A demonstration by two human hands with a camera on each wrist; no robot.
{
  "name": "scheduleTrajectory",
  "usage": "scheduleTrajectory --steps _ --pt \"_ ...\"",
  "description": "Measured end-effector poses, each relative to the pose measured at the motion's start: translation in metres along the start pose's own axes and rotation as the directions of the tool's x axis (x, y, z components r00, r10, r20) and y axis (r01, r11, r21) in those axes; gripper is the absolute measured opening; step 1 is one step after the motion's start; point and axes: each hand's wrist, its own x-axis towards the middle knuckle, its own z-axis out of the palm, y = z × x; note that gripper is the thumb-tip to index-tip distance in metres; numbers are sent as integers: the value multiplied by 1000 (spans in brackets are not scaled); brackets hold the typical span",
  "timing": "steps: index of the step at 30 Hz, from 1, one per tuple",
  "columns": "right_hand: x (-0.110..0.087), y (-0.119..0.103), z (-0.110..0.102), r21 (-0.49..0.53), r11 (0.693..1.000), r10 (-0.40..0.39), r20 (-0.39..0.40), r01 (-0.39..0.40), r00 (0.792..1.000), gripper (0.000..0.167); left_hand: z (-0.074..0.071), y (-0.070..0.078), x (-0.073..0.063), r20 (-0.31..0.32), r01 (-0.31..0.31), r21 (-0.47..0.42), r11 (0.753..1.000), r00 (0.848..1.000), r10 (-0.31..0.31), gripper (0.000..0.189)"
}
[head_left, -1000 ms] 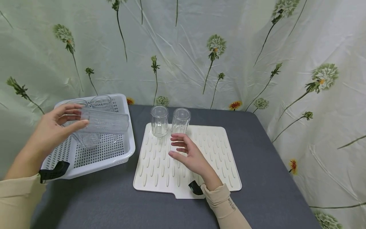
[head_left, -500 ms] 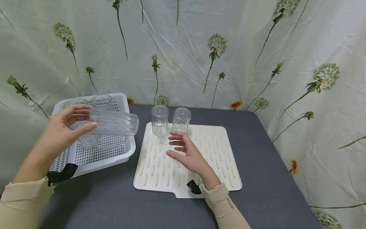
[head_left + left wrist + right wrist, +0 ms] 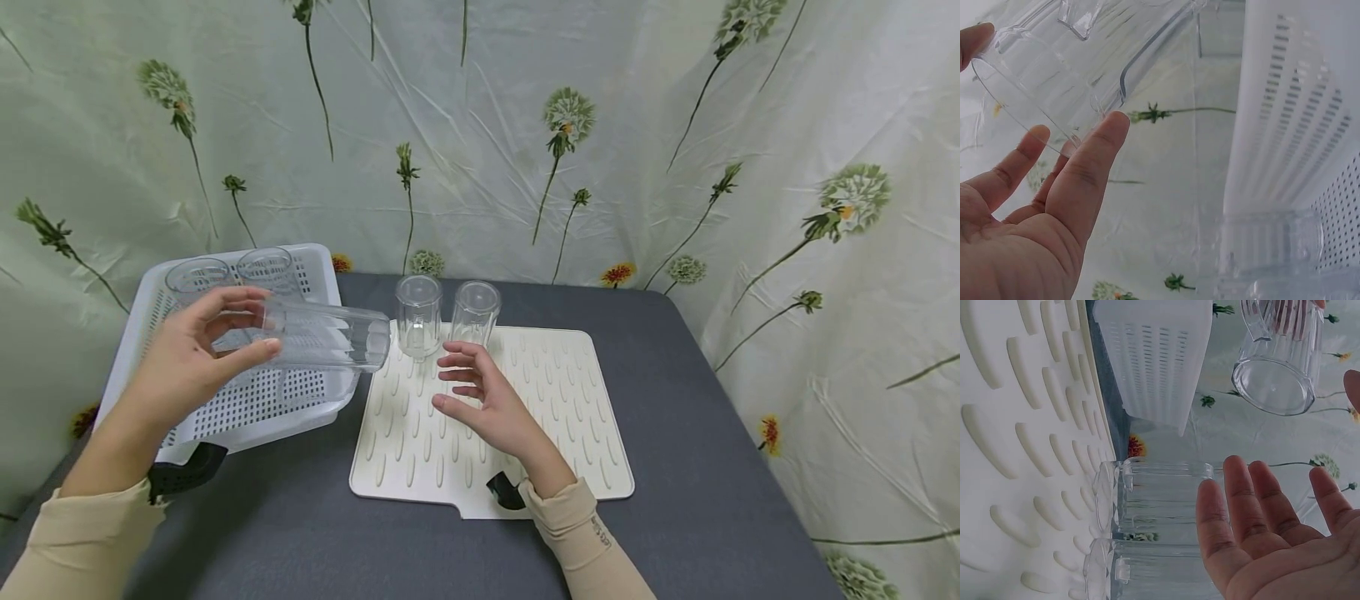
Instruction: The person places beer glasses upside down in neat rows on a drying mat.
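Note:
My left hand (image 3: pixel 198 354) grips a clear glass mug (image 3: pixel 330 337) at its rim end, between thumb and fingers. The mug lies sideways in the air, its base pointing right above the basket's edge and the drying mat. In the left wrist view, the mug's handle (image 3: pixel 1080 17) shows near the top. My right hand (image 3: pixel 491 396) hovers over the white ridged drying mat (image 3: pixel 551 417), fingers relaxed and parted, holding nothing. Just beyond it, two clear glass mugs, a left one (image 3: pixel 418 317) and a right one (image 3: pixel 476 312), stand on end at the mat's back edge.
A white perforated plastic basket (image 3: pixel 347 392) stands at the left, with several clear glasses inside, one of them at the back (image 3: pixel 266 265). A grey cloth (image 3: pixel 645 350) covers the table. Behind it hangs a flower-print curtain (image 3: pixel 480 167).
My left hand has carried the glass mug rightward from over the basket toward the mat, slightly lower. The right hand has shifted only slightly to the left.

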Motion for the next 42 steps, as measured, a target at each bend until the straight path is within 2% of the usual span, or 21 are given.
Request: scheduleTrajectory --steps 6,14,26,35,42 --pt "-1 -1 1 19 1000 4 1 -4 1000 70 9 4 -3 23 22 -2 1000 999 -22 59" --pt "-1 -6 3 60 998 -31 3 30 1000 75 25 8 -4 23 -29 -64 997 999 31 57" --pt "-1 -6 5 100 993 -61 5 60 998 87 45 12 -10 66 -84 -159 984 993 96 55" --pt "-4 -8 5 132 990 -39 -2 39 999 87 61 14 -15 74 -107 -251 962 989 129 56" --pt "-5 -6 5 143 989 -39 -13 41 999 87 71 12 -17 74 -109 -376 920 986 147 57"
